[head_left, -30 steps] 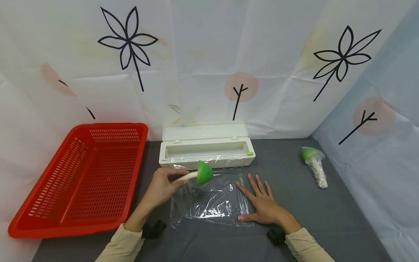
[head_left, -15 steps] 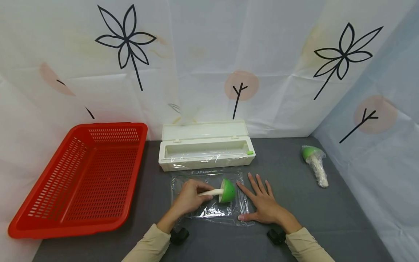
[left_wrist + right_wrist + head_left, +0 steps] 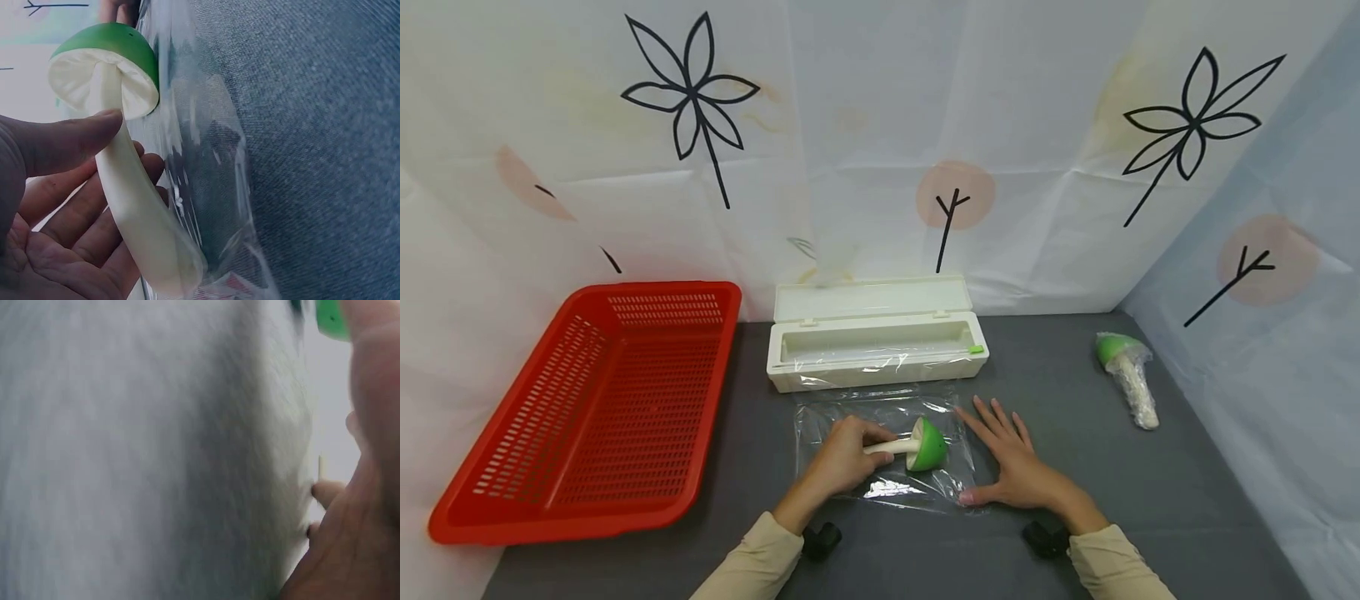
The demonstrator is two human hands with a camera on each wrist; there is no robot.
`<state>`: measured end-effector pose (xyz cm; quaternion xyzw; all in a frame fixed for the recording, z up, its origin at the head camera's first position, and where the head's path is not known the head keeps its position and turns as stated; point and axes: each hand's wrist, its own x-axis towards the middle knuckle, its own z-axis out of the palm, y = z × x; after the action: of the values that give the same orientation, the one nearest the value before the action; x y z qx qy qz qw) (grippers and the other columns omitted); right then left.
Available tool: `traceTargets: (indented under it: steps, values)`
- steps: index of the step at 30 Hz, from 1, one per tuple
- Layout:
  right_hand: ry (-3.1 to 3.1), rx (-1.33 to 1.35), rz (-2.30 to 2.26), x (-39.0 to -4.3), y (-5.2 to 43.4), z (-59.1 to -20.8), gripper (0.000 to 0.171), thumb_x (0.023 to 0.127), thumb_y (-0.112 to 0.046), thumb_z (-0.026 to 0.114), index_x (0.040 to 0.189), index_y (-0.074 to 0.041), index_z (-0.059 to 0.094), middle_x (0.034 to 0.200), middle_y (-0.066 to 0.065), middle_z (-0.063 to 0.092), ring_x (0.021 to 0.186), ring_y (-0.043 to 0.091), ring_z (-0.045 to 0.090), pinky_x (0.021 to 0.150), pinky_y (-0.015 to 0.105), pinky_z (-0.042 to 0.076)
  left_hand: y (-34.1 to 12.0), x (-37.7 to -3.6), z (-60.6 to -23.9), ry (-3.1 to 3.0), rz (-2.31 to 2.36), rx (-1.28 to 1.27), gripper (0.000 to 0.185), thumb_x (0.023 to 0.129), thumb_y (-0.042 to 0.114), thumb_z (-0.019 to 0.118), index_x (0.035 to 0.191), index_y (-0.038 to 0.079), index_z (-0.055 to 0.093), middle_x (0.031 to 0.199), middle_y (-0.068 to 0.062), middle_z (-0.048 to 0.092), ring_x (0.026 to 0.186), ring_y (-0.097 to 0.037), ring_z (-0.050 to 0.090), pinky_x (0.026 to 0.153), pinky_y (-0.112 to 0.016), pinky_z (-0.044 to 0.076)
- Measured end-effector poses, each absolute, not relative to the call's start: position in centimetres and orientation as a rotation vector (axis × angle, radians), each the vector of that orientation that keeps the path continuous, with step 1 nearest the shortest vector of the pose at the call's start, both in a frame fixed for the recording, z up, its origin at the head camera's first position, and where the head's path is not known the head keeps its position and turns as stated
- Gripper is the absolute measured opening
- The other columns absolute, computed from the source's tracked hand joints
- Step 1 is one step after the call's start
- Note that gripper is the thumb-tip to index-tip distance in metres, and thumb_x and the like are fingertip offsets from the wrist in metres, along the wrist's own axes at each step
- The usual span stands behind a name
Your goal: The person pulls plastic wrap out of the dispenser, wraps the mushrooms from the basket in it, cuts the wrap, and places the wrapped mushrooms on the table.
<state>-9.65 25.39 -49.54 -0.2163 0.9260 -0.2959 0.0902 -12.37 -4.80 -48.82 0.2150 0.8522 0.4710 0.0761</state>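
Observation:
My left hand (image 3: pixel 846 454) pinches the white stem of a toy mushroom with a green cap (image 3: pixel 931 445), thumb on one side and fingers on the other. The mushroom lies sideways, cap to the right, low over a sheet of clear cling film (image 3: pixel 895 408) spread on the table. In the left wrist view, the mushroom (image 3: pixel 125 181) shows its curved stem against the crinkled film (image 3: pixel 219 137). At the film's right edge, my right hand (image 3: pixel 1018 467) lies palm down, fingers spread and straight. The right wrist view is blurred, with a bit of green cap (image 3: pixel 331 322) at its top.
Behind the film stands a white cling film dispenser (image 3: pixel 880 377), lid raised, film hanging over its front. A red plastic basket (image 3: pixel 703 442) occupies the left. To the right lies another green-capped mushroom wrapped in film (image 3: pixel 1131 379). Printed white cloth surrounds the grey table.
My left hand has carried the mushroom to the right and down over the middle of the film. The right hand has shifted slightly to the right, fingers still spread.

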Motion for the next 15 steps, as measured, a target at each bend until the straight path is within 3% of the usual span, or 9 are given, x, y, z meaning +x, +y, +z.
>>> traceTargets:
  steps: [2, 5, 8, 11, 15]
  values:
    - [2.753, -0.646, -0.967, -9.6, 25.6, -49.2, 0.112, 0.071, -0.049, 0.09, 0.16, -0.013, 0.031, 0.164, 0.025, 0.021, 0.149, 0.052, 0.009, 0.111, 0.072, 0.001, -4.8, -12.3, -48.7, 2.548, 1.406, 0.629, 0.019, 0.083, 0.001, 0.081, 0.102, -0.001, 0.079, 0.092, -0.009, 0.077, 0.085, -0.021, 0.072, 0.074, -0.034, 0.056]
    - [2.837, -0.669, -1.011, -9.4, 25.7, -48.8, 0.093, 0.073, -0.043, 0.091, 0.149, -0.01, 0.049, 0.152, 0.022, 0.043, 0.141, 0.049, 0.033, 0.107, 0.072, 0.021, -5.0, -12.3, -48.6, 2.519, 1.417, 0.62, 0.023, 0.082, 0.001, 0.082, 0.104, -0.003, 0.077, 0.096, -0.012, 0.076, 0.089, -0.025, 0.073, 0.078, -0.037, 0.057]
    - [2.906, -0.701, -0.985, -8.8, 25.5, -48.1, 0.064, 0.075, -0.044, 0.09, 0.126, -0.012, 0.068, 0.126, 0.007, 0.061, 0.118, 0.032, 0.056, 0.095, 0.06, 0.042, -5.3, -12.1, -48.4, 2.508, 1.429, 0.62, 0.027, 0.082, 0.001, 0.083, 0.108, -0.005, 0.075, 0.101, -0.015, 0.076, 0.094, -0.029, 0.073, 0.082, -0.04, 0.058]
    - [2.847, -0.769, -0.942, -8.1, 25.2, -47.2, 0.045, 0.075, -0.049, 0.088, 0.105, -0.02, 0.073, 0.105, -0.009, 0.061, 0.097, 0.014, 0.059, 0.083, 0.044, 0.05, -5.9, -11.8, -48.0, 2.521, 1.452, 0.615, 0.031, 0.082, 0.0, 0.082, 0.111, -0.007, 0.073, 0.106, -0.017, 0.075, 0.098, -0.032, 0.072, 0.084, -0.044, 0.058]
    - [2.692, -0.839, -0.839, -7.4, 24.9, -46.7, 0.04, 0.075, -0.053, 0.087, 0.099, -0.026, 0.072, 0.099, -0.016, 0.056, 0.093, 0.006, 0.055, 0.079, 0.036, 0.052, -7.1, -11.0, -47.4, 2.636, 1.436, 0.598, 0.033, 0.079, 0.0, 0.084, 0.11, -0.004, 0.074, 0.106, -0.015, 0.075, 0.098, -0.032, 0.072, 0.085, -0.048, 0.056]
